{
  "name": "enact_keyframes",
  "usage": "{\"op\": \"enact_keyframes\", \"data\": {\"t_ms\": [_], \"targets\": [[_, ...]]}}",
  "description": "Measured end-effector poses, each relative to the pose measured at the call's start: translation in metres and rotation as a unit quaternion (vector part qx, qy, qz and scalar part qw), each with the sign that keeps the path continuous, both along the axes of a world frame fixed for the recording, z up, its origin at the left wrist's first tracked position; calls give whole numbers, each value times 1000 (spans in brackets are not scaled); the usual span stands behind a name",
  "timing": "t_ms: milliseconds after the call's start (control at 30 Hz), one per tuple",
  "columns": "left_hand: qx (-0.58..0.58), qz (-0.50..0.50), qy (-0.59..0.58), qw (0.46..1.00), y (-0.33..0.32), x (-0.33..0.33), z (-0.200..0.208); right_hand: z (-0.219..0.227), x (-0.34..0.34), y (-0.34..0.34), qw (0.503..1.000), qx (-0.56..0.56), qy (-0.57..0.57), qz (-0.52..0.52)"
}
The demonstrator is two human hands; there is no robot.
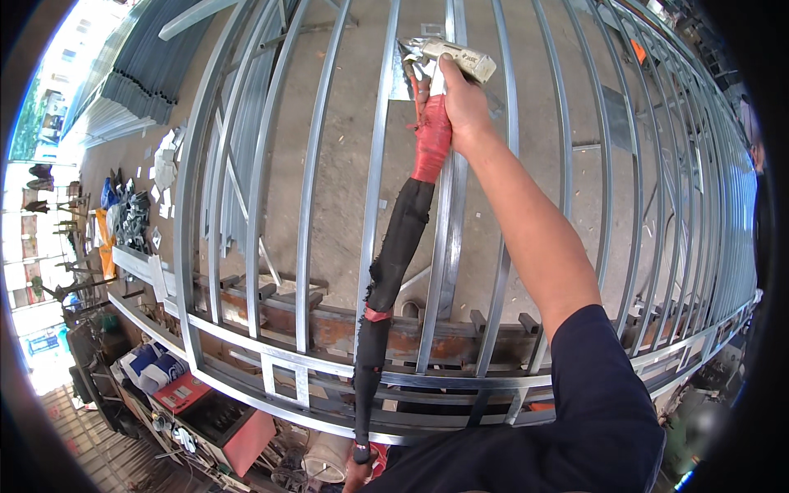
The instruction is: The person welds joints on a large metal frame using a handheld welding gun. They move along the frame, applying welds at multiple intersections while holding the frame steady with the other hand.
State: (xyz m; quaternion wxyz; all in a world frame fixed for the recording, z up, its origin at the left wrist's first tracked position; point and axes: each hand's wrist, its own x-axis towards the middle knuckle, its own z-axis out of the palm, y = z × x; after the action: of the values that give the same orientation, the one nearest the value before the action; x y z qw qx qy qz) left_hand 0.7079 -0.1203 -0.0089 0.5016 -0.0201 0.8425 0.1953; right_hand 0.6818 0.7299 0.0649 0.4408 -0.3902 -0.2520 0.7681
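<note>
A long-handled tool (399, 230) slants up across the view, its pole wrapped in black padding with red tape near the top. At its far end sits a boxy off-white head (464, 61) with metal parts on its left side. My right hand (465, 107) is closed round the top of the tool, thumb up against the head. Down at the lower edge, my left hand (358, 473) grips the pole's near end, mostly cut off by the picture's edge. Beneath the tool lies a large frame of parallel silvery metal bars (318, 140).
Corrugated metal sheets (136, 78) are stacked at the far left. A rusty beam (329, 322) runs under the frame's near side. An open red metal box (218, 419) stands at the lower left, near a light bucket (327, 458). Loose scraps (131, 212) lie on the left floor.
</note>
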Motion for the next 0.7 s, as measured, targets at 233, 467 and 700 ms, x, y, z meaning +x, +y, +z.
{"op": "enact_keyframes", "data": {"t_ms": [233,467,700], "targets": [[-9,40,-18,999,21,0,14,2,-6,0,1000,10,-2,1],[13,64,-58,996,17,-5,9,-2,-7,2,1000,14,-8,3],[4,44,-70,997,13,-8,4,-2,-6,2,1000,2,-3,-2]]}}
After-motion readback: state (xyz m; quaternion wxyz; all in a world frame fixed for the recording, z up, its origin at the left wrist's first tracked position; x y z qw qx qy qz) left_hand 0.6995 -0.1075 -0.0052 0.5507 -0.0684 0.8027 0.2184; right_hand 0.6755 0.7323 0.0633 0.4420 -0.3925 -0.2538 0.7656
